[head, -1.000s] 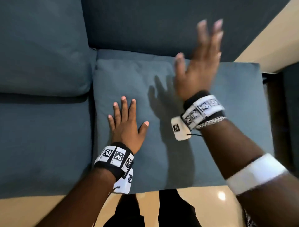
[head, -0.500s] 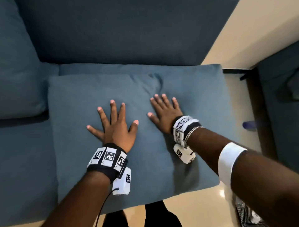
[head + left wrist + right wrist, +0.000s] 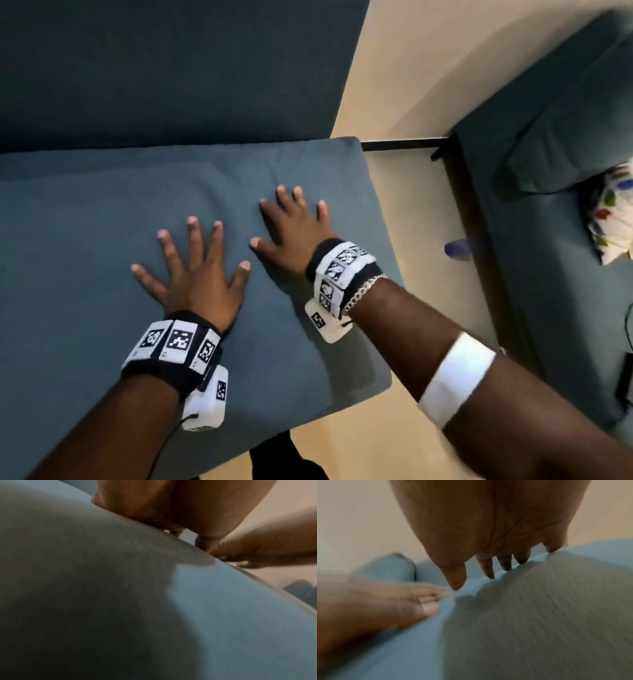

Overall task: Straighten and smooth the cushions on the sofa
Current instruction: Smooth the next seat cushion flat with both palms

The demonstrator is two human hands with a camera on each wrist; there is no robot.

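Note:
A blue-grey cushion [image 3: 102,212] lies flat on the sofa seat, its right end reaching the seat's edge. My left hand [image 3: 198,270] lies palm down on its middle with the fingers spread wide. My right hand [image 3: 294,222] lies flat beside it, a little farther right and back, fingers straight. A small crease shows in the fabric near the right fingertips [image 3: 281,190]. In the right wrist view the right fingertips [image 3: 489,573] dent the cushion [image 3: 539,615], and the left hand [image 3: 385,601] shows at the left. The left wrist view shows the left hand [image 3: 197,513] on the cushion [image 3: 120,601].
The dark blue backrest [image 3: 171,68] rises behind the cushion. Beige floor [image 3: 428,205] lies to the right of the sofa's end. Across that gap stands another blue seat [image 3: 548,240] with a cushion and a floral-patterned cloth [image 3: 609,212]. A dark cable hangs at the far right.
A second ago my right hand was raised above the cushion; it came down flat beside the left. Both hands have since slid toward the cushion's right end, and the view has shifted right.

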